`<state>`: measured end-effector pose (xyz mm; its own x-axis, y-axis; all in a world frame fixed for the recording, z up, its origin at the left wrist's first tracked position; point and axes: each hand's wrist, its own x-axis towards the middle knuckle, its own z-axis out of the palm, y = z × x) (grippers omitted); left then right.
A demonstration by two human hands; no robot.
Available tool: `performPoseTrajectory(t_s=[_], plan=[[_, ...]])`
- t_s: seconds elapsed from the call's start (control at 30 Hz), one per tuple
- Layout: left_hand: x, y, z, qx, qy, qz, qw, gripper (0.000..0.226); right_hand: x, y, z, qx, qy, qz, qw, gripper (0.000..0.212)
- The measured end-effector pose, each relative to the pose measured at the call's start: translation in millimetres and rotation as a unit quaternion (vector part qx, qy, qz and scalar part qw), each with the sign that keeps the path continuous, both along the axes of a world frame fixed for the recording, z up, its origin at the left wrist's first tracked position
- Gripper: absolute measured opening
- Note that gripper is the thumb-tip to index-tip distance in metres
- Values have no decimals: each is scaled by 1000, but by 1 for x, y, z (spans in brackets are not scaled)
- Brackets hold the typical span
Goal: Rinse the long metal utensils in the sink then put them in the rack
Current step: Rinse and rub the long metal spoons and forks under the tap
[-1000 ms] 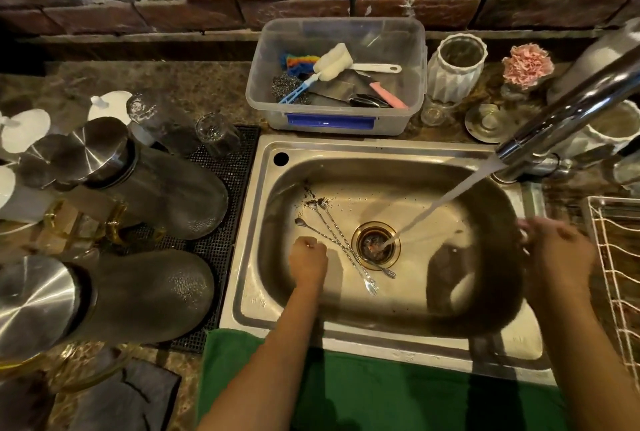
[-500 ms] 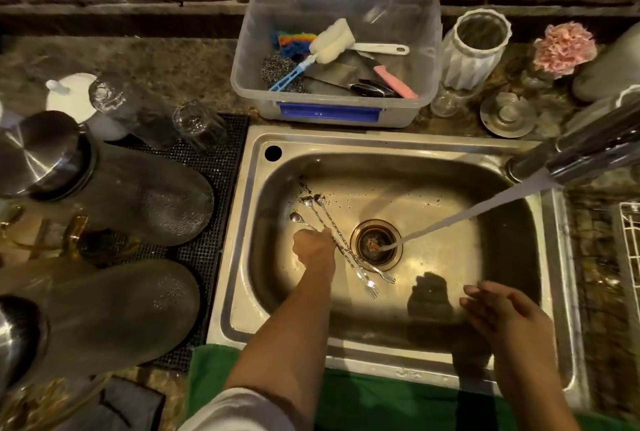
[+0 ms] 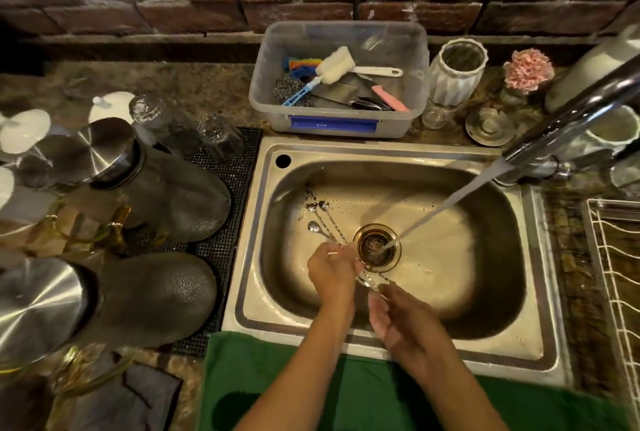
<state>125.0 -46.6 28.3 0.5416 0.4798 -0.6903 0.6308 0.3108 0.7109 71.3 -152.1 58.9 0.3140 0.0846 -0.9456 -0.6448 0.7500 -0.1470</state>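
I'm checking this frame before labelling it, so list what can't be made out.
- Head view: the middle of the spoons is hidden by the left hand, so its grip is unclear.
- Their near ends are blurred at the right hand; contact is uncertain.
- The rack is cut off by the right edge.
- The drain contents are too dark.
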Motion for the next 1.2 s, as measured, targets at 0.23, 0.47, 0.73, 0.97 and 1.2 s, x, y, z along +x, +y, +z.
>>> performPoseTrajectory(t_s=[0.23, 0.47, 0.73, 0.97, 1.2], plan=[[-35, -23, 47, 4, -54, -77, 996, 18, 0, -5, 11, 84, 2, -190, 978, 41], [-36, -33, 61, -110, -104, -122, 981, 5, -8, -36, 34, 24, -96, -215, 972, 9], [-16, -15, 58, -152, -103, -63, 981, 15, -17, -78, 48, -91, -145, -229, 958, 18], [11, -45, 64, -146, -113, -152, 971, 14, -16, -94, 54, -102, -146, -233, 956, 24], [24, -74, 54, -144, -104, -118, 977, 18, -11, -103, 49, -90, -135, -258, 953, 24]])
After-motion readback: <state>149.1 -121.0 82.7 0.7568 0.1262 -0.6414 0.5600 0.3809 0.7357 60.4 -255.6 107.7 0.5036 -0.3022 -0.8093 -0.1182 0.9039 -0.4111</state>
